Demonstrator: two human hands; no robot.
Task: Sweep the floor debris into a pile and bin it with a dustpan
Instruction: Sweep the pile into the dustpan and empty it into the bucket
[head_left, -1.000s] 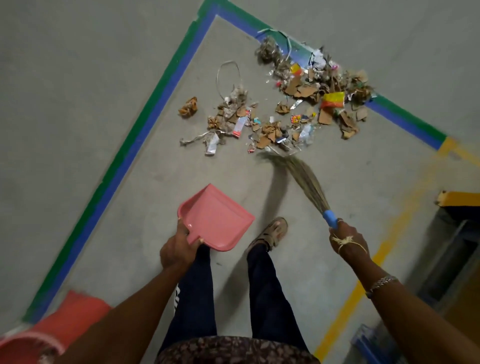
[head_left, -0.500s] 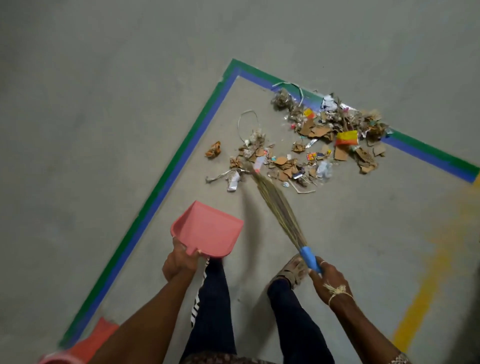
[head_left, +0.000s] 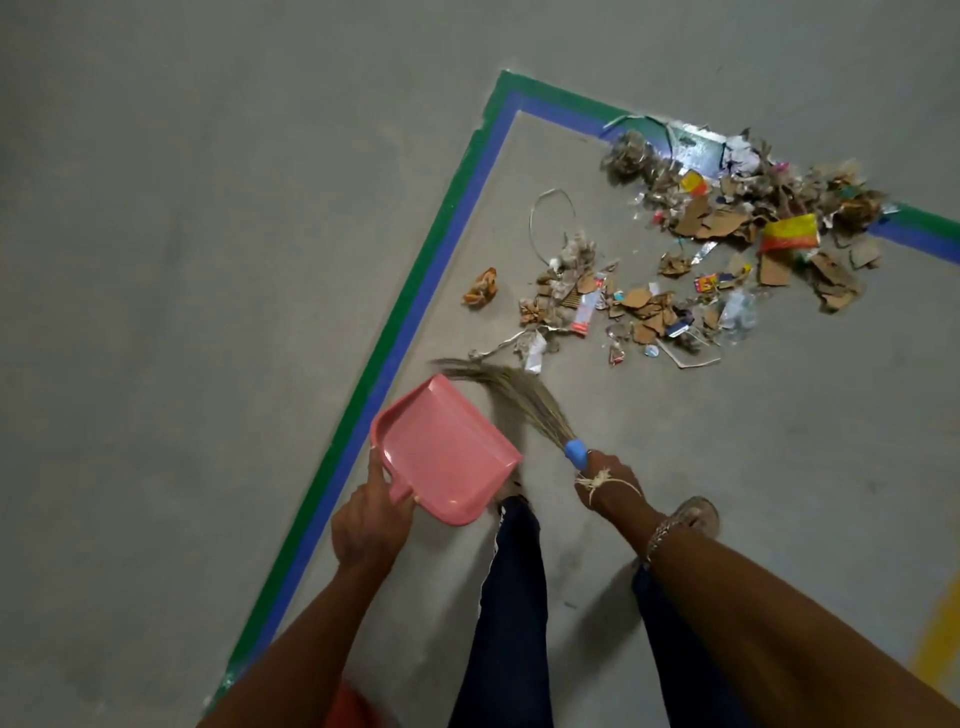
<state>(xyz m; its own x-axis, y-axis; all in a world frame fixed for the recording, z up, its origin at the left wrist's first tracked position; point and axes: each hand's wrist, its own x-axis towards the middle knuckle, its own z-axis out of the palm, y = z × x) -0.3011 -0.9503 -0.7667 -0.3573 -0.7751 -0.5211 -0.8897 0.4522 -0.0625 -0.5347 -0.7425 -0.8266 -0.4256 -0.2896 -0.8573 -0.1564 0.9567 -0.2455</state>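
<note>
I had both hands occupied at this moment. The left hand (head_left: 371, 519) had its grip closed round the short handle of the pink plastic dustpan (head_left: 447, 452), which it held up off the grey concrete floor (head_left: 208, 260), just inside the green-and-blue tape border (head_left: 415, 312). The right hand (head_left: 608, 483) had its grip wrapped round the blue handle end of the dry grass broom (head_left: 519, 397). The bristles fanned out leftwards, and their tips crossed the dustpan's far corner in my view.

The mixed debris of torn cardboard, paper scraps and wrappers (head_left: 675, 270) lay loose in the taped corner of the floor, ahead of the broom. It spread from the far tape line back towards me in two ragged clusters. A crumpled orange wrapper (head_left: 480, 287) sat apart on the left, near the tape, and a thin white wire loop (head_left: 540, 223) lay beyond the nearer cluster. The bristle tips were just short of the nearest scraps, though I could not tell whether they touched any.

I judged the sweeping step to be in hand, with the pile not yet formed and nothing in the dustpan. The next move called for strokes that pull the stray orange wrapper and the far pieces along the tape into one heap. The dustpan would need to go flat on the floor only after that. A red shape (head_left: 348, 706) at the bottom edge may have been the bin, but I could not tell.
</note>
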